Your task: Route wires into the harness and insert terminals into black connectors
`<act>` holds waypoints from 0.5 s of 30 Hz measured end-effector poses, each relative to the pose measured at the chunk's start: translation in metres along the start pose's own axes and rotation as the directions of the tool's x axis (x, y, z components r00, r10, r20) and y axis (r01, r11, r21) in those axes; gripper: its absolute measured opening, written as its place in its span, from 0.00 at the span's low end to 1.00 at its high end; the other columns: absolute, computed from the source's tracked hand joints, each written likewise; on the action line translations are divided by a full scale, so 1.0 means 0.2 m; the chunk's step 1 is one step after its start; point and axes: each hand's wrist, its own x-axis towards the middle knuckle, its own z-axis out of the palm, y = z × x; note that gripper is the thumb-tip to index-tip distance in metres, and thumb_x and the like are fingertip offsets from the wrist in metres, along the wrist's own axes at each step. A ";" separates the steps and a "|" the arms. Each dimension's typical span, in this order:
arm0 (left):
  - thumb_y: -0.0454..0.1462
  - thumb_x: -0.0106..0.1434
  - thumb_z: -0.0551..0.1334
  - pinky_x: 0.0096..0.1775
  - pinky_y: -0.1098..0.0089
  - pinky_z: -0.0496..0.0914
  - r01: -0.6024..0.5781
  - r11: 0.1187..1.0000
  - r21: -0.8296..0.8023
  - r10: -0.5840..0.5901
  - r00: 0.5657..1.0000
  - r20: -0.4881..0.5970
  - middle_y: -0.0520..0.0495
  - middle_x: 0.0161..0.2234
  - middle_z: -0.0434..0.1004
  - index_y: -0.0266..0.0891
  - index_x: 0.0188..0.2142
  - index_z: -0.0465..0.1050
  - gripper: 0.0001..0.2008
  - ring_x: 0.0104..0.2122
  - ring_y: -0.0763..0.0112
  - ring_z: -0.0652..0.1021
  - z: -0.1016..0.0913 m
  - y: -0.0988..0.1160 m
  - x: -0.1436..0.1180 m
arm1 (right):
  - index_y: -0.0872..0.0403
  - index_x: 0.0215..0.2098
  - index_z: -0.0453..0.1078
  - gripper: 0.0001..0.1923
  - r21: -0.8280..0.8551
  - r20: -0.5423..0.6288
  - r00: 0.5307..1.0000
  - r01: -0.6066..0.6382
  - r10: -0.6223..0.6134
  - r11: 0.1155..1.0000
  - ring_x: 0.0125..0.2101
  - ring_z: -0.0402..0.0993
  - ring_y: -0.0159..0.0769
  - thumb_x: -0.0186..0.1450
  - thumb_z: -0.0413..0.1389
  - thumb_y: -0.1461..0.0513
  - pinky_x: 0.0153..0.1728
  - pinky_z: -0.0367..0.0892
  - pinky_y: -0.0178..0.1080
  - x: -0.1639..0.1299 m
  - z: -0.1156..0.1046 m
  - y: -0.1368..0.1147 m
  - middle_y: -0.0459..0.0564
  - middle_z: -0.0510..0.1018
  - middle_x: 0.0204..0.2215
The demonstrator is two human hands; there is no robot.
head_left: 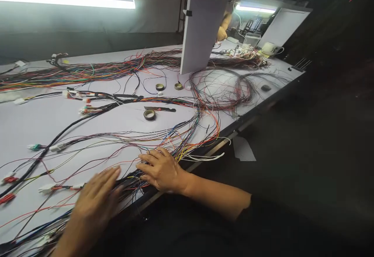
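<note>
My left hand (95,198) lies flat, fingers apart, over a bundle of coloured wires (128,182) near the front edge of the white table (29,120). My right hand (160,169) rests palm down on the same bundle, just to the right, with its fingers spread across the wires. Neither hand grips anything that I can see. The bundle fans out to the right into loose orange, yellow and white wire ends (204,154). A black taped harness branch (58,134) runs away to the upper left.
Three tape rolls lie on the table: one (149,114) in the middle, two (159,87) (178,86) farther back. A white upright panel (200,35) stands at the back. Another person's hand (222,33) shows behind it. More wire looms (87,70) cross the far side.
</note>
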 end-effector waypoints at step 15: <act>0.34 0.66 0.54 0.53 0.53 0.71 -0.181 0.983 0.024 0.181 0.983 0.021 0.41 0.56 0.71 0.41 0.63 0.58 0.25 0.55 0.55 0.73 0.19 0.06 0.01 | 0.51 0.57 0.65 0.19 0.166 -0.081 0.996 -0.017 0.031 0.986 0.57 0.62 0.33 0.73 0.47 0.53 0.59 0.50 0.43 -0.21 -0.13 0.11 0.48 0.70 0.57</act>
